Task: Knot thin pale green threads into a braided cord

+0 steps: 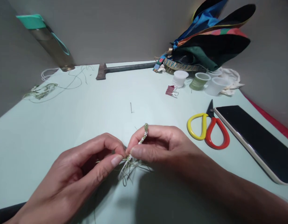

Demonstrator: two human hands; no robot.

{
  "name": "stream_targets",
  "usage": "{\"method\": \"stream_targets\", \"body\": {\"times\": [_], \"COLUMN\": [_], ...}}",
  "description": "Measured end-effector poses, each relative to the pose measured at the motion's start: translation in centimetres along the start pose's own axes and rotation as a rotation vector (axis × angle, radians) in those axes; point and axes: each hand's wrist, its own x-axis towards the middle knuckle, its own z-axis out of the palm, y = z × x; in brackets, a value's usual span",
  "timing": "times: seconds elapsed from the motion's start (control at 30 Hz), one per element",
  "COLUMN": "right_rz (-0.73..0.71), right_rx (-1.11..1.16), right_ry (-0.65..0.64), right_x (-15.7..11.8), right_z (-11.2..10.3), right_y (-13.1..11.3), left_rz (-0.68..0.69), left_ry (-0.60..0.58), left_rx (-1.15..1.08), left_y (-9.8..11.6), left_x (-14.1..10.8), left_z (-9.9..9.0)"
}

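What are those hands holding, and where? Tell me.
A green-white braided cord, pinched between the thumbs and fingertips of the left hand and right hand, just where the braid meets its loose strands.

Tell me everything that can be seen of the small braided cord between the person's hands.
This short braided cord looks knotted from white and green thread, narrow and bumpy. It rises slightly tilted beside the right hand. Below, where it and the left hand pinch it, loose thin strands fan out, some looped.

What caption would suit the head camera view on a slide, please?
Left hand and right hand pinch a braided green-and-white cord above a pale tabletop.
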Motion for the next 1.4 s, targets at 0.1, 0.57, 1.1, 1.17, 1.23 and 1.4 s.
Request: {"method": "stream_targets", "body": {"times": [0.1,0.57,1.1,1.17,1.23,1.4], "right_rz": [-0.025,0.019,0.078,0.075,0.075,0.057], "right_rx": [0.023,0.071,-0.101,-0.082,-0.068,-0.065], "right_ry": [-0.024,-0.100,-0.070,-0.069,-0.072,-0.071], "right_x": [-0.2,-0.3,-0.5,-0.5,-0.4,-0.3], "right_z": [0.0,0.2,-0.1,-0.1,-0.2,-0.2], "right_y": [0.2,0.0,-0.1,-0.1,0.0,0.5], "left_rz": [0.027,0.073,0.117,0.112,0.119,0.296], "left_ry": [-0.012,0.035,-0.019,-0.014,0.002,-0.022], "left_rx": [-0.015,-0.091,-0.150,-0.153,-0.146,-0.044], "left_y": [-0.8,0.3,0.3,0.4,0.4,-0.7], "left_x": [0.3,-0.2,-0.1,-0.2,-0.2,0.4], "left_z": [-0.4,0.3,-0.1,0.0,0.0,-0.7]}}
